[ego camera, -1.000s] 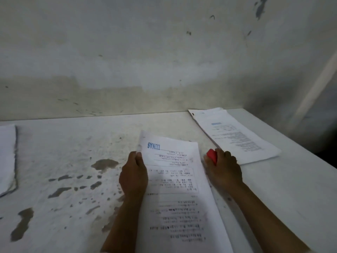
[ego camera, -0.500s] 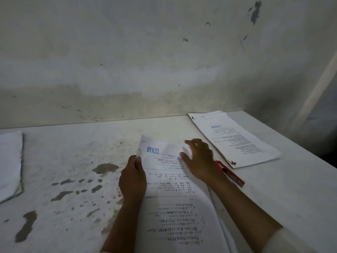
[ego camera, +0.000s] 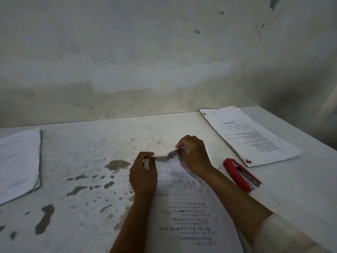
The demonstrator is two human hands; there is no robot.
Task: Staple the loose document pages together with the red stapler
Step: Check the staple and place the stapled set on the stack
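On the table (ego camera: 182,128), head view: my left hand (ego camera: 143,173) and right hand (ego camera: 194,155) pinch the far edge of the document pages (ego camera: 186,207), apparently folded; print unreadable, near end cut off. Red stapler (ego camera: 240,174) lies just right, beside a second stack (ego camera: 249,136).

both hands (ego camera: 144,172) gripping pages (ego camera: 184,201), red stapler (ego camera: 240,175) beside

Matt white printed paper pages (ego camera: 189,212); glossy red plastic stapler (ego camera: 237,174) (grey metal inside); rough, stained white table (ego camera: 87,161).
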